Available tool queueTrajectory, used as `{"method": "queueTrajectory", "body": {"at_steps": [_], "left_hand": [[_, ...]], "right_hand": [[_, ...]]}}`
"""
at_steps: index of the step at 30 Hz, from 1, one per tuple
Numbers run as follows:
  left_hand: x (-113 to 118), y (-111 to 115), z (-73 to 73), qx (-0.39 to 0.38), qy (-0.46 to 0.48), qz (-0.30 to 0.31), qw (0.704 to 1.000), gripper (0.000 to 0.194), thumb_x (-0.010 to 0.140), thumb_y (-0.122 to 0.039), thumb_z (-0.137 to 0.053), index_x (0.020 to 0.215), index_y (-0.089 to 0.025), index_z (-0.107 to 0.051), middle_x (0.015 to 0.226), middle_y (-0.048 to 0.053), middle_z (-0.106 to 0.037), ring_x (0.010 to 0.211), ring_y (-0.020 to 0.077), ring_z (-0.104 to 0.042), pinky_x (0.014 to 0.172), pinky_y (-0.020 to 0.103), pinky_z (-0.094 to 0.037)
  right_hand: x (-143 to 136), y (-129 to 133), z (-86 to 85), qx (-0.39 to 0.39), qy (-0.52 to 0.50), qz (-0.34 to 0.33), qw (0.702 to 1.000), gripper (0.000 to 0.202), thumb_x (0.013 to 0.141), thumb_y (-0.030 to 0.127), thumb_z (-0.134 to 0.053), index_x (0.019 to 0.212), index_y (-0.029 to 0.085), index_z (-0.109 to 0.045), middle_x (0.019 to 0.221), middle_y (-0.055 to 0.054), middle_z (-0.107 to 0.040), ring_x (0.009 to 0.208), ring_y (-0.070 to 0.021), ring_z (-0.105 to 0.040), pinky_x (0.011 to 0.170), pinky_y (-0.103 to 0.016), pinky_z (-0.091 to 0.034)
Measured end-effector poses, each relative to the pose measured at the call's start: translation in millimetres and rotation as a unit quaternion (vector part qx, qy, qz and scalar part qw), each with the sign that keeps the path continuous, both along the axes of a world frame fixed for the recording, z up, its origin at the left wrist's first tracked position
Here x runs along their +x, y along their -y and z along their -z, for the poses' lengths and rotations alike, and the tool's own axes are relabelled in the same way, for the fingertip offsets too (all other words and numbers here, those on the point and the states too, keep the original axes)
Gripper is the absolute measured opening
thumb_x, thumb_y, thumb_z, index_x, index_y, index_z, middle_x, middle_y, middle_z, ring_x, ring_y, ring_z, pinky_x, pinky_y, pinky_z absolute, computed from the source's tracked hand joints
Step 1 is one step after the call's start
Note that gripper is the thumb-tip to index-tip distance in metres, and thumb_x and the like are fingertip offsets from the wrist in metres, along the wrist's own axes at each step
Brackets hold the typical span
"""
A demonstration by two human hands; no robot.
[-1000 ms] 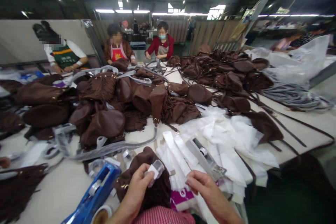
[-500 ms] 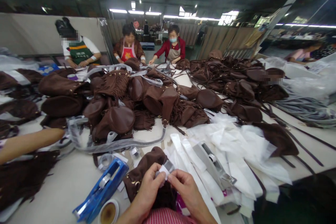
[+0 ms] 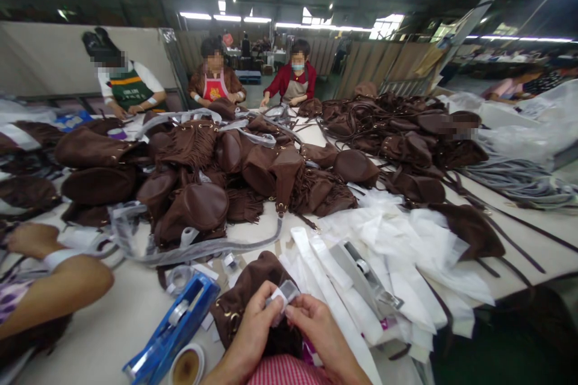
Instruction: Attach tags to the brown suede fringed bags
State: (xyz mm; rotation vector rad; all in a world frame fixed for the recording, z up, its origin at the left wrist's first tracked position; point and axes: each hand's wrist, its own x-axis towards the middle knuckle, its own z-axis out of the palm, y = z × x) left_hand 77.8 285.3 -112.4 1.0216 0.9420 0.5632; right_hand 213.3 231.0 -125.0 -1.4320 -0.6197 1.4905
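Note:
Low in the middle of the head view, my left hand (image 3: pixel 253 320) pinches a small piece of white paper with clear plastic (image 3: pixel 285 293) between thumb and fingers. My right hand (image 3: pixel 316 326) has its fingers closed at the piece's lower right edge. Behind and under both hands lies a dark brown suede bag (image 3: pixel 253 281) with gold-coloured eyelets. Left of my hands stands a blue tape dispenser (image 3: pixel 180 319), and below it a roll of tape (image 3: pixel 187 366). What exactly the small piece is, I cannot make out.
Brown bags (image 3: pixel 198 204) are heaped across the table (image 3: pixel 90 337). White tissue sheets (image 3: pixel 388 234) and a grey tape dispenser (image 3: pixel 365 271) lie to the right. A co-worker's arm (image 3: pixel 67 286) reaches in from the left; several people work across the table.
My fingers have shifted slightly on the small piece, and more of its clear plastic shows. At the left, the co-worker's arm has bent and its hand has come into view.

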Motion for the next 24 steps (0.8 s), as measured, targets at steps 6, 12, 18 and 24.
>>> {"method": "queueTrajectory", "body": {"at_steps": [6,12,18,24], "left_hand": [[1.4,0.0,3.2,0.011,-0.012,0.021,1.000,0.033,0.079,-0.051,-0.056,0.081,-0.018,-0.051,0.069,-0.004,-0.046,0.066,0.0123,-0.039,0.063,0.024,-0.032],[5.3,-1.1,8.4,0.040,-0.039,0.024,0.998,0.037,0.079,-0.053,-0.055,0.089,-0.018,-0.055,0.075,-0.003,-0.050,0.070,0.0136,-0.044,0.065,0.024,-0.035],[7.1,-0.6,4.6,0.085,-0.067,0.045,0.993,0.034,0.083,-0.051,-0.050,0.092,-0.019,-0.057,0.082,-0.002,-0.057,0.078,0.0164,-0.050,0.075,0.026,-0.038],[6.0,2.1,5.8,0.102,-0.114,0.040,0.987,0.032,0.081,-0.048,-0.054,0.100,-0.023,-0.061,0.089,0.000,-0.062,0.089,0.0204,-0.053,0.081,0.027,-0.039]], "right_hand": [[-1.6,1.3,11.3,-0.003,0.014,0.026,1.000,0.038,0.064,0.048,-0.077,0.075,0.016,-0.060,0.059,0.003,-0.063,0.056,-0.0149,-0.058,0.058,-0.026,-0.040],[-4.2,0.8,3.8,0.028,0.093,0.079,0.992,0.027,0.070,0.039,-0.071,0.082,0.018,-0.059,0.069,0.000,-0.068,0.063,-0.0186,-0.063,0.062,-0.028,-0.046],[-6.2,2.0,4.9,0.011,0.223,0.130,0.966,0.022,0.065,0.033,-0.071,0.077,0.020,-0.060,0.069,0.002,-0.064,0.056,-0.0148,-0.054,0.057,-0.026,-0.041],[-4.5,6.7,8.7,0.004,0.181,0.055,0.982,0.034,0.071,0.049,-0.063,0.058,0.018,-0.058,0.056,0.002,-0.054,0.059,-0.0159,-0.048,0.059,-0.027,-0.038]]}}
